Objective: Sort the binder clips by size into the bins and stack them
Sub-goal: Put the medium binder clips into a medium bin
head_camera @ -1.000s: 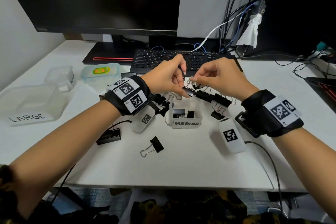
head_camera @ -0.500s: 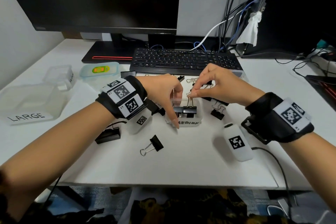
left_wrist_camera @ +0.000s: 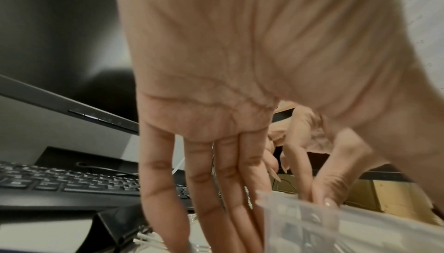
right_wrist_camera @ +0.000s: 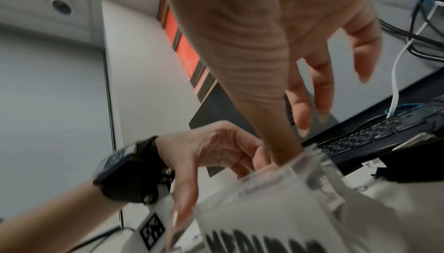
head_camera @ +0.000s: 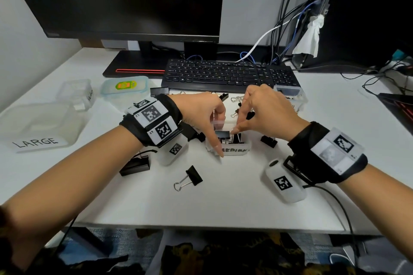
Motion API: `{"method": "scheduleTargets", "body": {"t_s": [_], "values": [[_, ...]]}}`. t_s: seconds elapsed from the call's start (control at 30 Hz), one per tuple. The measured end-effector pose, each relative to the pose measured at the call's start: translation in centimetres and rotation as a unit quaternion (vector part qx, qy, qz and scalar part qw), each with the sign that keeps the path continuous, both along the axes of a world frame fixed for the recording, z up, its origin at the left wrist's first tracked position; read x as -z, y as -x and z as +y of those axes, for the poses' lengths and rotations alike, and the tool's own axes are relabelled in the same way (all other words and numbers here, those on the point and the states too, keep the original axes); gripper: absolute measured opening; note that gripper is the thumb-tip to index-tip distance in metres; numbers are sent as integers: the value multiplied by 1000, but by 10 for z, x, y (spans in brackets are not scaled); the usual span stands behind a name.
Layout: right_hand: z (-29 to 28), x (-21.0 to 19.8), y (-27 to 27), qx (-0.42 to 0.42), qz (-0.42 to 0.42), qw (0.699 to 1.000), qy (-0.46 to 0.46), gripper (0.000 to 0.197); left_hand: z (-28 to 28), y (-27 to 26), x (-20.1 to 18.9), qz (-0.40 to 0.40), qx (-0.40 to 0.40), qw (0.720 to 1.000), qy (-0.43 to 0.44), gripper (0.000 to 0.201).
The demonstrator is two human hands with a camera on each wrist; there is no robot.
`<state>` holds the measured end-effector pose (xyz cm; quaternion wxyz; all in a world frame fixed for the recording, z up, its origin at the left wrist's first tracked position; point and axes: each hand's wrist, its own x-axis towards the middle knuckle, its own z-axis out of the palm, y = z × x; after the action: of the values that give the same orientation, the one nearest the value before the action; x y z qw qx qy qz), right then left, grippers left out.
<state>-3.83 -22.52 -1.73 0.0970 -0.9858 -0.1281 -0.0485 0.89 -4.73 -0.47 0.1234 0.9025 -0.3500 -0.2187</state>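
The clear medium bin (head_camera: 234, 150), labelled by hand, stands mid-desk with black binder clips (head_camera: 223, 135) inside. My left hand (head_camera: 218, 131) grips it, thumb down the front wall and fingers (left_wrist_camera: 204, 190) straight behind the back wall. My right hand (head_camera: 234, 128) hovers over the bin with its thumb (right_wrist_camera: 276, 124) reaching inside onto a clip (head_camera: 238, 138); its other fingers (right_wrist_camera: 321, 95) are stretched out and hold nothing. More clips lie loose: one (head_camera: 190, 178) in front, a large one (head_camera: 135, 165) at the left, one (head_camera: 268, 140) at the right, and several behind the hands.
A large bin (head_camera: 38, 125) and a smaller tub (head_camera: 77, 94) sit at the left, next to a lidded container (head_camera: 125, 86). Another small bin (head_camera: 288, 94) stands behind my right hand. The keyboard (head_camera: 228, 73), monitor and cables fill the back.
Both hands came down from above the clip pile to the medium bin. The right hand lowered a clip by its handles into the bin and let go; the left hand took hold of the bin.
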Motion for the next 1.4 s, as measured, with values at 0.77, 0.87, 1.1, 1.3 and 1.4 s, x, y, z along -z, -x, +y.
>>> {"method": "scheduleTargets", "body": {"t_s": [0.77, 0.87, 1.1, 1.3, 1.4], "values": [[-23, -21, -6, 86, 29, 993, -78, 35, 4, 1, 5, 24, -10, 999, 20, 57], [-36, -29, -11, 96, 48, 990, -88, 31, 4, 1, 5, 19, -2, 1000, 23, 56], [-47, -24, -28, 104, -14, 993, 49, 22, 1, -12, -2, -14, 8, 999, 31, 58], [-44, -7, -51, 21, 31, 998, 54, 19, -5, -58, 4, -70, -59, 989, 115, 28], [-36, 3, -64, -12, 47, 996, 70, 25, -11, -74, 13, -110, -59, 988, 93, 12]]}}
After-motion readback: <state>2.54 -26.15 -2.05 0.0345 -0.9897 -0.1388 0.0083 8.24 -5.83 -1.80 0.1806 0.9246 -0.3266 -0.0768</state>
